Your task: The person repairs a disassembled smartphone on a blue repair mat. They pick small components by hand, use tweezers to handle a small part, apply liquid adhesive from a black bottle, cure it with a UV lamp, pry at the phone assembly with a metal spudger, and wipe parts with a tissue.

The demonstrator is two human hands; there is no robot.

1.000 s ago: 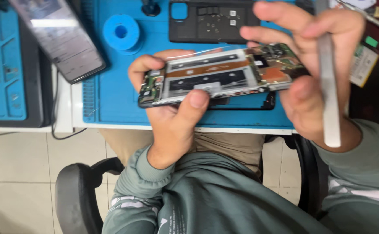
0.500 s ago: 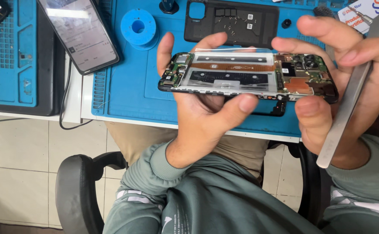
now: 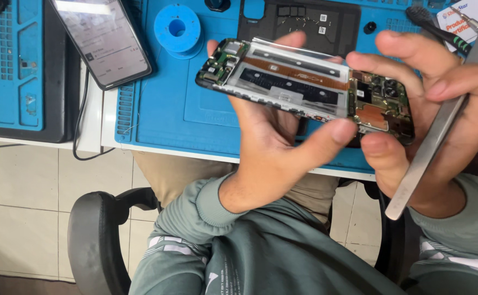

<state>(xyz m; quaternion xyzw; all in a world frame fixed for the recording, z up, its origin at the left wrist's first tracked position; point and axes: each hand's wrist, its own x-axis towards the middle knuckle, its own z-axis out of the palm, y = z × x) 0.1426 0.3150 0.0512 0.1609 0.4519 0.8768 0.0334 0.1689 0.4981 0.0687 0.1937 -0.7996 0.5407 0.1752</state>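
My left hand (image 3: pixel 272 142) grips the opened phone (image 3: pixel 304 84) above the bench's front edge, my right hand (image 3: pixel 435 109) steadies its camera end while pinching tweezers (image 3: pixel 441 131); back cover (image 3: pixel 299 22) already off, boards still installed.

A: Opened black smartphone (image 3: pixel 304 87): surface?
B: Matt plastic frame, bare copper-toned foil, glossy battery face.
A: Long flat tweezers (image 3: pixel 435 131)?
B: Brushed silver metal, smooth.
A: Blue work mat (image 3: pixel 162 114)?
B: Matt rubbery silicone, ribbed edges.

The opened phone (image 3: pixel 304 87) now tilts down to the right; the left hand (image 3: pixel 272 147) thumb presses nearer the camera end.
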